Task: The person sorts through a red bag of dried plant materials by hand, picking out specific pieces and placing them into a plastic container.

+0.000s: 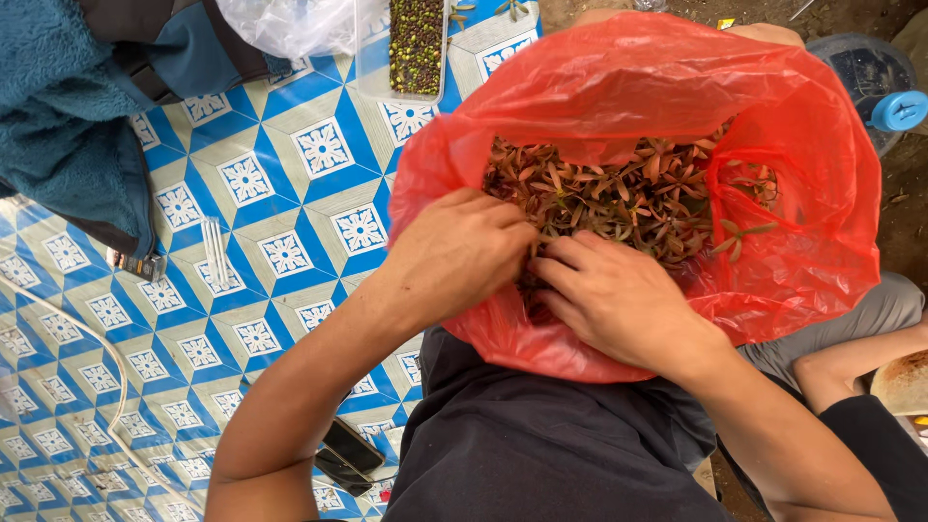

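Left hand [462, 253] curled, fingertips tucked into the leaves [628, 198] at the bag's near edge; whether it grips any, cannot tell; right hand [611, 295] loosely bent, fingers [565, 253] half open, tips on the same leaves, touching the left. Bag [773, 126] red, thin, crinkled plastic, mouth wide open, resting on the lap; leaves dry, narrow, brown-reddish, star-shaped clusters. Mat [242, 193] underneath: blue and cream diamond pattern; tray [416, 43] of small dark beads at top; teal fleece [58, 106] at left; bare dirt at right.
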